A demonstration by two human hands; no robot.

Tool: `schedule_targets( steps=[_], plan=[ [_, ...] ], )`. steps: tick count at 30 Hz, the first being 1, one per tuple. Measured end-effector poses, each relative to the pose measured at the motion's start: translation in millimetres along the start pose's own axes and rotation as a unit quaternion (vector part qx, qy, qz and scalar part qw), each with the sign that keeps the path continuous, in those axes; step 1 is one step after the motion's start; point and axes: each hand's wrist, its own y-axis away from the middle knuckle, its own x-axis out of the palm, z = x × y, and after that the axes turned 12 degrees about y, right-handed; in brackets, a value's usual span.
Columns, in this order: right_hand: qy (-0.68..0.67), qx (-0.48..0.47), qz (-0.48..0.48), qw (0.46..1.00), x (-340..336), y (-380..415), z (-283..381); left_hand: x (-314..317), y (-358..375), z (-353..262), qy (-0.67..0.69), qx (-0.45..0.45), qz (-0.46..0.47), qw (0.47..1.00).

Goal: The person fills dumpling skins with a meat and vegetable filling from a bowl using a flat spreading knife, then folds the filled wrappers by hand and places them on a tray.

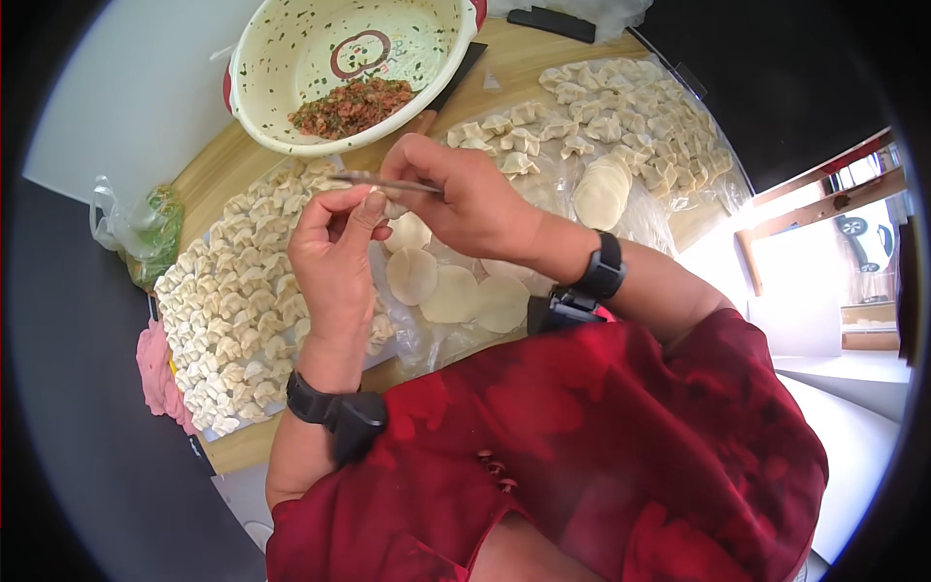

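Note:
My left hand [339, 238] is closed, its thumb and fingers pinching a piece of dough that is mostly hidden. Close against it, my right hand [465, 194] grips a thin stick-like utensil [402, 183], which points left over the fingertips of my left hand. Just beyond both hands stands a large cream bowl [262, 107] with red handles, holding a reddish filling [354, 108] with green bits. Below the hands, several round dough wrappers [451, 294] lie on clear plastic. A stack of overlapping wrappers [602, 192] sits right of my right hand.
Rows of folded dumplings [247, 291] cover a board at the left, and more dumplings [621, 107] lie at the upper right. A plastic bag with something green [155, 228] and a pink cloth [163, 373] are at the far left edge.

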Motion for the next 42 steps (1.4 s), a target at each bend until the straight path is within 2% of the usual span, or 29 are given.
schedule_targets(
  steps=[2, 3, 5, 8, 12, 15, 17, 18, 20, 22, 25, 26, 28, 29, 32, 36, 38, 42],
  plan=[
    [0.036, 0.024, 0.079, 0.996, -14.6, -1.5, -1.7, 1.1, -0.9, -6.3, -0.003, -0.042, 0.004, 0.999],
    [0.035, 0.024, 0.081, 0.996, -22.5, -0.4, -0.1, -0.9, -1.2, -6.4, -0.002, -0.041, 0.002, 0.999],
    [0.108, 0.001, 0.097, 0.989, -34.6, 1.4, 2.5, -4.9, -2.4, -6.4, -0.049, -0.058, 0.056, 0.996],
    [0.121, -0.015, 0.077, 0.99, -34.8, 10.5, 1.0, 1.0, 1.7, -5.1, -0.113, -0.101, 0.085, 0.985],
    [0.15, -0.065, 0.059, 0.985, -35.3, 17.5, -16.7, 3.9, 7.6, -1.8, -0.105, -0.112, 0.144, 0.977],
    [0.142, -0.081, 0.035, 0.986, -49.7, 24.6, -28.6, 9.8, 10.3, -10.9, -0.098, -0.166, 0.163, 0.968],
    [0.147, 0.025, 0.029, 0.988, -68.8, 30.7, -36.7, 7.7, 10.4, -14.9, -0.103, -0.205, 0.157, 0.961],
    [0.148, 0.025, 0.033, 0.988, -77.9, 31.8, -38.7, 6.3, 10.1, -13.7, -0.101, -0.205, 0.154, 0.961],
    [0.172, 0.167, 0.046, 0.97, -93.7, 33.7, -37.8, 4.3, 8.1, -9.7, -0.085, -0.199, 0.196, 0.956],
    [0.187, 0.19, 0.066, 0.962, -97.0, 39.9, -38.3, 3.3, 7.4, -6.7, -0.097, -0.204, 0.194, 0.955],
    [0.134, 0.193, 0.08, 0.969, -86.4, 52.1, -44.3, 1.7, 4.4, -12.1, -0.113, -0.2, 0.176, 0.957],
    [0.132, 0.193, 0.08, 0.969, -83.1, 52.1, -43.4, 1.6, 3.4, -14.3, -0.111, -0.192, 0.165, 0.961],
    [0.198, 0.122, 0.081, 0.969, -74.4, 49.3, -41.5, -3.2, 2.0, -16.8, -0.114, -0.185, 0.157, 0.963],
    [0.247, 0.139, 0.084, 0.955, -63.9, 46.7, -49.2, -6.3, 1.9, -19.6, -0.117, -0.177, 0.148, 0.966],
    [0.206, 0.167, 0.087, 0.96, -46.1, 45.9, -56.6, -12.8, 4.0, -24.4, -0.118, -0.18, 0.138, 0.967],
    [0.179, 0.153, 0.107, 0.966, -33.5, 42.6, -46.0, -21.0, 4.7, -27.6, -0.116, -0.182, 0.13, 0.968],
    [0.193, 0.061, 0.107, 0.974, -29.6, 42.1, -49.0, -22.7, 4.6, -25.8, -0.114, -0.184, 0.118, 0.969],
    [0.218, 0.011, 0.087, 0.972, -37.6, 42.0, -50.2, -24.3, 4.4, -26.1, -0.11, -0.19, 0.124, 0.968]
  ],
)
